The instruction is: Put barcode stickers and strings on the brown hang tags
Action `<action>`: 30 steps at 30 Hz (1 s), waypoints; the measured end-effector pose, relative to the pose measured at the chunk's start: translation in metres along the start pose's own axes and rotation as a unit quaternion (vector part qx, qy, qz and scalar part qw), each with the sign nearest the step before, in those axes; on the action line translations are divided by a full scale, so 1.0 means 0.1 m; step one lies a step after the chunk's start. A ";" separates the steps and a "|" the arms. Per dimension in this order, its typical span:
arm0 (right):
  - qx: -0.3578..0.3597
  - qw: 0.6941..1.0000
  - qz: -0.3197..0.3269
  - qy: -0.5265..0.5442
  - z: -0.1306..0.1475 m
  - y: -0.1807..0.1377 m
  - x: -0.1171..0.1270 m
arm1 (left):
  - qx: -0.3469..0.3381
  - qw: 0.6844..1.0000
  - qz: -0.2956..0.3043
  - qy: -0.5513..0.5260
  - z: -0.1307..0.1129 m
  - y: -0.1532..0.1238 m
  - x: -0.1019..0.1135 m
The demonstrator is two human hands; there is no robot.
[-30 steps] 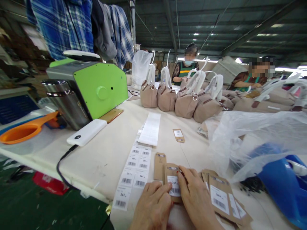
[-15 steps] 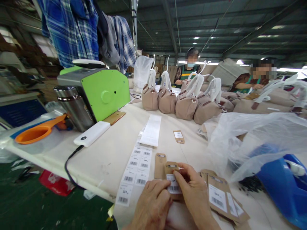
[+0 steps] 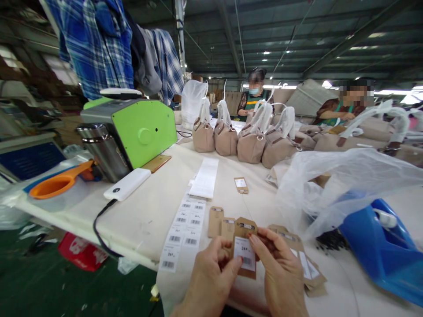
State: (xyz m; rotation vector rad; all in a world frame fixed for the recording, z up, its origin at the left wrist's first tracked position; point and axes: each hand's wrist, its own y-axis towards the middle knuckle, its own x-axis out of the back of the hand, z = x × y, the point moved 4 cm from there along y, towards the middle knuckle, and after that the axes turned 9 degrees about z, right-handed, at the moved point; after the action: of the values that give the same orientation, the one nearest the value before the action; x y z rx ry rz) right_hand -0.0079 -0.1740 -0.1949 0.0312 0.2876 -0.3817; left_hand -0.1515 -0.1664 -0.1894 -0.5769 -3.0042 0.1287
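Between my two hands is a brown cardboard hang tag (image 3: 245, 251) with a white barcode sticker, tilted up off the table. My left hand (image 3: 211, 275) pinches its lower left side, thumb on the sticker. My right hand (image 3: 279, 264) grips its right edge between thumb and fingers. Just behind it lie brown tags without visible stickers (image 3: 216, 220). A fanned pile of stickered tags (image 3: 309, 268) is partly hidden by my right hand. To the left is a sheet of printed barcode labels (image 3: 180, 233). One more tag (image 3: 241, 185) lies farther back.
Several beige handbags (image 3: 251, 145) with wrapped handles line the back. A green machine (image 3: 148, 132), a steel flask (image 3: 104, 152) and a white power bank (image 3: 127, 184) stand left. Clear plastic (image 3: 343, 189) and a blue container (image 3: 380, 251) are right. Two people work beyond.
The stickered tag has been raised from the table and tilted toward me. My left hand has shifted from pressing beside the sticker to pinching the tag's side. The view has shifted slightly.
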 end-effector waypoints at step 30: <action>-0.038 0.998 0.020 -0.034 -0.10 -0.37 0.24 | 0.080 0.976 0.051 -0.195 0.17 -0.04 -0.20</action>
State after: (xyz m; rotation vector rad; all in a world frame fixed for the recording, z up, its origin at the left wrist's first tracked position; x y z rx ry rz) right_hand -0.0032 -0.2165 -0.2101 -0.0508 0.2344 -0.3309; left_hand -0.1356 -0.1787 -0.2075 -0.7692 -3.2884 0.5452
